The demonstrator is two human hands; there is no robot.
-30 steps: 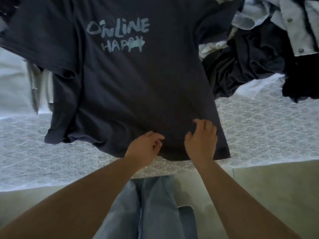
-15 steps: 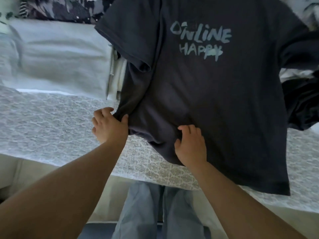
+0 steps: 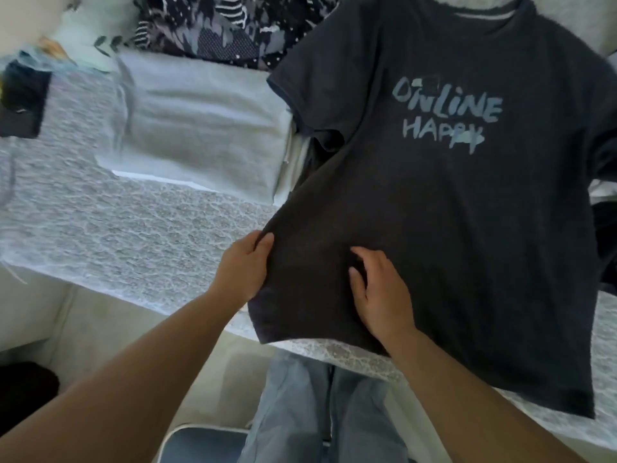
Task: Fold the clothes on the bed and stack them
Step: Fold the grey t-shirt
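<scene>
T-shirt [image 3: 450, 228]: dark, spread front-up on the bed, collar at the far end, hem nearest the person and reaching the bed's near edge; pale print reads "ONLINE HAPPY".
Left side of the T-shirt: its side edge is drawn inward, and the short sleeve [image 3: 310, 91] lies folded over a pale garment.
Left hand [image 3: 242, 267]: closed on the shirt's left side edge, thumb on top of the cloth, fingers under it.
Right hand [image 3: 380, 292]: resting on the lower front of the shirt, fingers loosely curled and apart, gripping nothing that I can tell.
Bed [image 3: 133, 228]: covered by a pale lace-patterned spread.
Folded pale garment [image 3: 200, 128]: lies flat just left of the shirt.
Patterned dark cloth [image 3: 217, 25]: bunched at the far side, behind the folded garment.
Dark clothes [image 3: 606, 235]: at the right edge, partly under the shirt.
Person's legs [image 3: 320, 412]: in light blue trousers, below the bed edge.
</scene>
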